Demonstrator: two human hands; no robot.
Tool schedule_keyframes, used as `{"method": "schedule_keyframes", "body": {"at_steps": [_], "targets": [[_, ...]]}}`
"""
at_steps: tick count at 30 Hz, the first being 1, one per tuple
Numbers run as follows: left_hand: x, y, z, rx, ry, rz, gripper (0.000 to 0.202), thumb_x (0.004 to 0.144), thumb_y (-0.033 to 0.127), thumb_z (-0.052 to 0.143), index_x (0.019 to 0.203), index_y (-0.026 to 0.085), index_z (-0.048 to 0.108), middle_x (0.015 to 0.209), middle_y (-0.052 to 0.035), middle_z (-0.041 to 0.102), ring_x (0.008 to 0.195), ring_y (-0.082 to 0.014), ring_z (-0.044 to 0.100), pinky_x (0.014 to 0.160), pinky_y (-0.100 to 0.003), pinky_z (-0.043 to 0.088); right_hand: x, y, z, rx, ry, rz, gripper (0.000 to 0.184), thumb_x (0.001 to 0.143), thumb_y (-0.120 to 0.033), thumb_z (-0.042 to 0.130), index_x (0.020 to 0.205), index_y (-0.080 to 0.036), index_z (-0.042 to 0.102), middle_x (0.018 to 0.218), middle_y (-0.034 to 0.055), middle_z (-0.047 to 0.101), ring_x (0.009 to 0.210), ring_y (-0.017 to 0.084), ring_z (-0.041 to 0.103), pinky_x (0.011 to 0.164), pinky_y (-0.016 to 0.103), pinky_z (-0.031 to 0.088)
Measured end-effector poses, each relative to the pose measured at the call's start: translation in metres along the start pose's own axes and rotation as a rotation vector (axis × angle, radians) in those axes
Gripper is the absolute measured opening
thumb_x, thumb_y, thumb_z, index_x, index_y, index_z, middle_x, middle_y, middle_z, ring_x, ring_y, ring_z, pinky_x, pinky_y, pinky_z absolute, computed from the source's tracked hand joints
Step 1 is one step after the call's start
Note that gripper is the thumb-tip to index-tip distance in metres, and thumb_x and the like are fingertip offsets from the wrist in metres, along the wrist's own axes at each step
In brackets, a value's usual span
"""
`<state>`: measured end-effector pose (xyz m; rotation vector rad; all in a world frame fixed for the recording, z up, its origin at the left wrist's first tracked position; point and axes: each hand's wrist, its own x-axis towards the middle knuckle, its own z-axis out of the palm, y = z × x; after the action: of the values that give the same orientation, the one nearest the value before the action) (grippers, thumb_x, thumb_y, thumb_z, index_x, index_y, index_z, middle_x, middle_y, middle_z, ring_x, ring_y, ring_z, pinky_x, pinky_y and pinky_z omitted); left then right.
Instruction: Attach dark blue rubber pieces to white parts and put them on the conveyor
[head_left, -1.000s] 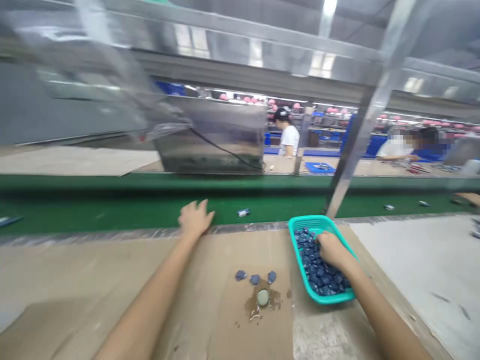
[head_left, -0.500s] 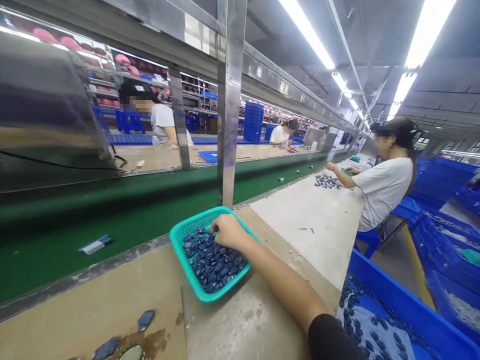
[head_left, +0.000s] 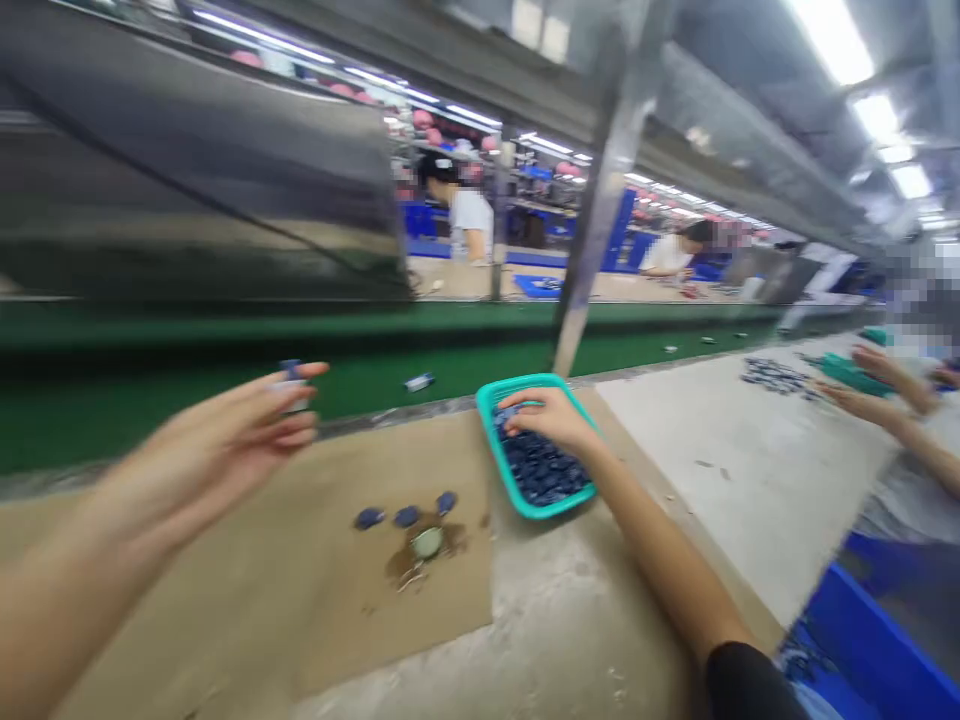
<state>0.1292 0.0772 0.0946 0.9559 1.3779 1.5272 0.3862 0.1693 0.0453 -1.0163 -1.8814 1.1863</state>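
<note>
Raised at the left over the table, my left hand pinches a small dark blue and white piece between thumb and fingers; blur hides its exact kind. My right hand is over the teal plastic basket, its bent fingers apart just above many small dark blue pieces. Whether the fingertips touch one is unclear. Between the hands, on a brown board, three dark blue pieces lie in a row near a round pale green object on a wet stain.
Behind the table edge runs a green conveyor belt carrying small pieces. A metal post rises behind the basket. At the right, a co-worker's hands are near more pieces. A blue bin stands lower right.
The view has turned left, so the basket appears farther right. My left hand has come into view with a piece. My right hand stays at the basket, its fingers now more spread.
</note>
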Motion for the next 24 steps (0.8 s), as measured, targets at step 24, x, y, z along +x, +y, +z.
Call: {"method": "schedule_keyframes", "body": {"at_steps": [24], "targets": [[-0.024,-0.032,-0.004,0.161,-0.247,0.022,0.031,0.062,0.017,0.066,0.092,0.013,0.06,0.081,-0.0003,0.059,0.07,-0.0089,0.056,0.074,-0.027,0.044,-0.041,-0.004,0.078,-0.636,-0.516,-0.495,0.022,0.074,0.002,0.044,0.08,-0.019,0.047,0.077,0.0041,0.053,0.07,0.02,0.051,0.06,0.029,0.04]]}}
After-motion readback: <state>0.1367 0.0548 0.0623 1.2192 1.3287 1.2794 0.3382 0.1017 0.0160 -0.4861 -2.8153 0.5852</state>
